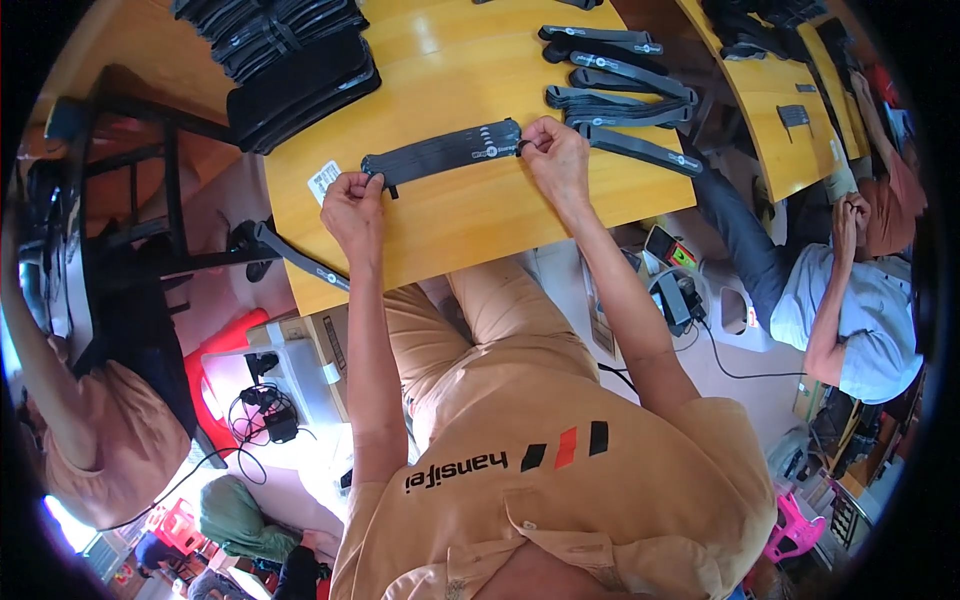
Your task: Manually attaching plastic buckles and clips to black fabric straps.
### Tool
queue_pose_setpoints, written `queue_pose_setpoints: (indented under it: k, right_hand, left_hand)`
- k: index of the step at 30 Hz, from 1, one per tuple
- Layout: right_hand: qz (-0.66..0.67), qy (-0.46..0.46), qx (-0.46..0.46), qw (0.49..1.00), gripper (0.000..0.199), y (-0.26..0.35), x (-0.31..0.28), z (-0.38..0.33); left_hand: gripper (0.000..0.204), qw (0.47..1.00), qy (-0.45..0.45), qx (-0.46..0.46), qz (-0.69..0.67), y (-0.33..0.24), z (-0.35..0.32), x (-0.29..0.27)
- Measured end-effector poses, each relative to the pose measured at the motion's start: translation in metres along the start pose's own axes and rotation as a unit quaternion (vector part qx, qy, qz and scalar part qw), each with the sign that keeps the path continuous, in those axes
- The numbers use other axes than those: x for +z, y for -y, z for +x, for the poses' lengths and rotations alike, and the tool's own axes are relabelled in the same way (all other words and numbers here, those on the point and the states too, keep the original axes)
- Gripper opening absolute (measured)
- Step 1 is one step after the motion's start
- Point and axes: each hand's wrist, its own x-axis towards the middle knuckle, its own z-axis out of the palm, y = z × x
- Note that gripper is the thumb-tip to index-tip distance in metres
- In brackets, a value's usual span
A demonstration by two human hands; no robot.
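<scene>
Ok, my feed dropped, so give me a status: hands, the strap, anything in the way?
Left hand and right hand each pinch one end of the black strap, stretched flat on the wooden table. Loose straps lie beyond the right hand, apart.

A stack of black pads (300, 70) lies at the yellow table's (450, 225) far left; loose black straps (620, 95) lie far right, a white label (323, 180) near the edge.

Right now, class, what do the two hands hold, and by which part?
A long flat black strap: left hand pinches one end, right hand the other.
</scene>
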Motion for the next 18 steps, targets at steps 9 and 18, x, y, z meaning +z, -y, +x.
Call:
queue_pose_setpoints:
  k: [9, 18]
  right_hand:
    - [-0.019, -0.003, -0.007, 1.000, 0.005, -0.004, 0.002, 0.002]
    - [-0.091, -0.009, -0.118, 0.989, 0.009, 0.002, -0.006, -0.007]
  left_hand:
    - [0.017, 0.996, 0.025, -0.075, -0.047, -0.014, 0.003, -0.006]
    - [0.022, 0.971, -0.086, 0.147, 0.168, -0.031, -0.021, 0.002]
